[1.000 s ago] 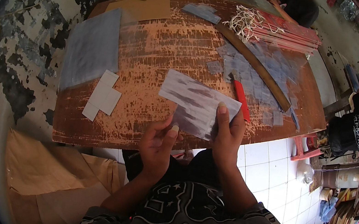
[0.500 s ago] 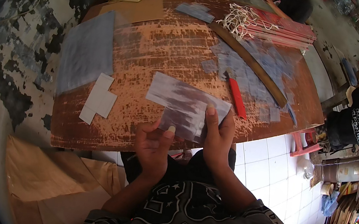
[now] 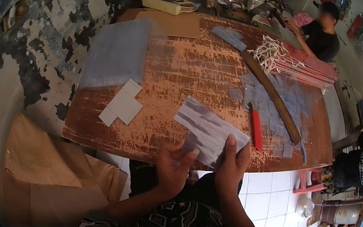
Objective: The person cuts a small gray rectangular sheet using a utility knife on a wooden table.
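The person sits at the near edge of a worn, copper-brown wooden table (image 3: 183, 71), both hands raised just in front of it. The left hand (image 3: 172, 166) and the right hand (image 3: 231, 165) are each closed on the lower edge of a thin, greyish, streaked rectangular sheet (image 3: 210, 127), thumbs on top and fingers curled behind it. The sheet is held tilted over the table's front edge, its far corner reaching out above the boards.

Just to the right of the sheet a red-handled cutter (image 3: 255, 128) lies on the table, beside a long dark wooden strip (image 3: 272, 97) that runs diagonally across a scatter of small grey cut pieces. To the left lie white card offcuts (image 3: 123, 103) and, further back, a large grey translucent sheet (image 3: 116, 52). A bundle of white cord (image 3: 270, 51) rests at the far right, near another person seated there.
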Demonstrator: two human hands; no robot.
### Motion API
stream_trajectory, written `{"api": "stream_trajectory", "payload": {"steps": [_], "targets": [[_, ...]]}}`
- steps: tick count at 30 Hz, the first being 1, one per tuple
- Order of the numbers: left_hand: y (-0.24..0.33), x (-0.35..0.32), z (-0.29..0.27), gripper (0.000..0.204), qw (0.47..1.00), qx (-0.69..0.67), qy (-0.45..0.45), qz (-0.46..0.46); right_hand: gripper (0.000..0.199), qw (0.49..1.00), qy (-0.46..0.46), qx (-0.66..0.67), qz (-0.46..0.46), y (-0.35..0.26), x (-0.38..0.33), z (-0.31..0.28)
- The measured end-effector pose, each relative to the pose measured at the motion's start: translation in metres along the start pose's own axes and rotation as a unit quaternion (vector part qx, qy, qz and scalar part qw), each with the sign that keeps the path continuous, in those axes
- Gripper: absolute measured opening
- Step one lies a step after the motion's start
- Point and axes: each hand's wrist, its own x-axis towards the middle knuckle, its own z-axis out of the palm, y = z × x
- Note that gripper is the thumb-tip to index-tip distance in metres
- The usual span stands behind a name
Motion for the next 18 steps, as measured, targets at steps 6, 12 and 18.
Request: {"api": "stream_trajectory", "payload": {"steps": [6,12,18], "targets": [[0.003,0.004,0.004,0.038,0.999,0.015,-0.02,0.034,0.035,0.999,-0.013,0.044,0.008,-0.002,0.0,0.001],[0.013,0.001,-0.005,0.034,0.999,0.026,-0.03,-0.018,0.035,0.999,-0.029,0.017,0.003,-0.011,0.004,-0.003],[0.024,0.013,0.0,0.029,0.987,-0.102,-0.021,-0.123,0.035,0.999,-0.033,0.002,-0.008,-0.011,0.003,-0.005]]}}
